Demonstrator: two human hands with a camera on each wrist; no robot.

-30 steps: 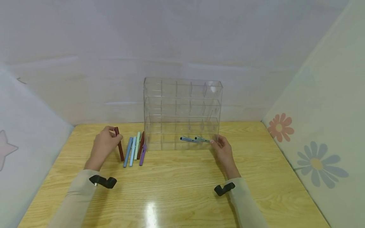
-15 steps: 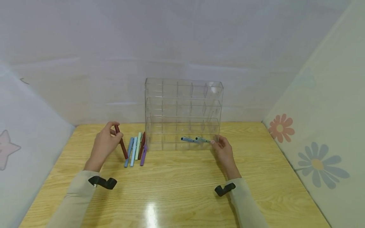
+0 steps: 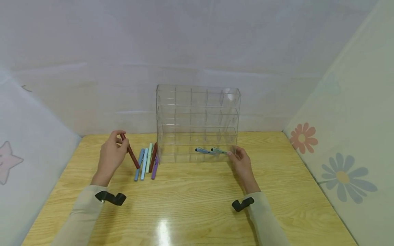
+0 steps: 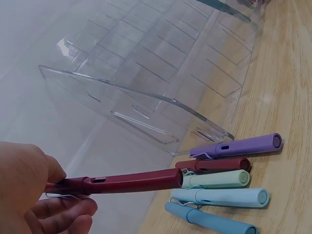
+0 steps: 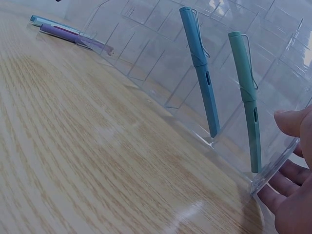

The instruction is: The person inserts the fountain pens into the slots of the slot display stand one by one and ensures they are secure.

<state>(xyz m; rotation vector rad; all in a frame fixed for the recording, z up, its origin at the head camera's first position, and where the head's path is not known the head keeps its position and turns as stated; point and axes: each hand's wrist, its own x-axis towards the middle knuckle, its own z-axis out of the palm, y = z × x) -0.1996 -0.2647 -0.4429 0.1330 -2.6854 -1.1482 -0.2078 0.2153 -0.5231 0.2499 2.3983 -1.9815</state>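
- pen status: the dark red pen (image 3: 132,155) had just tilted; its lower end had swung from beside the row of loose pens toward the row's left side.
- left hand (image 3: 111,155): thumb and fingers were brought together in a pinch on the clip end of that pen, leaving the other end free and angled downward.
- clearance: the free end lay over or just beside the blue pen (image 4: 209,222) in the head view; contact could not be confirmed.
- implication: the pen appeared to be in the carried condition, outside the clear rack (image 3: 183,138) and near its left edge.
- right hand (image 3: 241,164): partly curled, it gripped the rack's lower right corner, thumb at the front and fingers around the side; no change of hold was visible, so the rack was judged to be steadied.
- rack position: upright, near the back edge of the bench (image 3: 184,201).
- rack contents: a teal pen (image 5: 201,73) and a green pen (image 5: 245,73) leaned in the bottom tier, toward the right edge; exact compartments could not be told.
- loose stock: beyond the blue pen lay a light blue pen (image 4: 222,197), a mint pen (image 4: 219,179), a second red pen (image 4: 219,165) and a purple pen (image 4: 239,145), the last just beside the rack's lower left corner.
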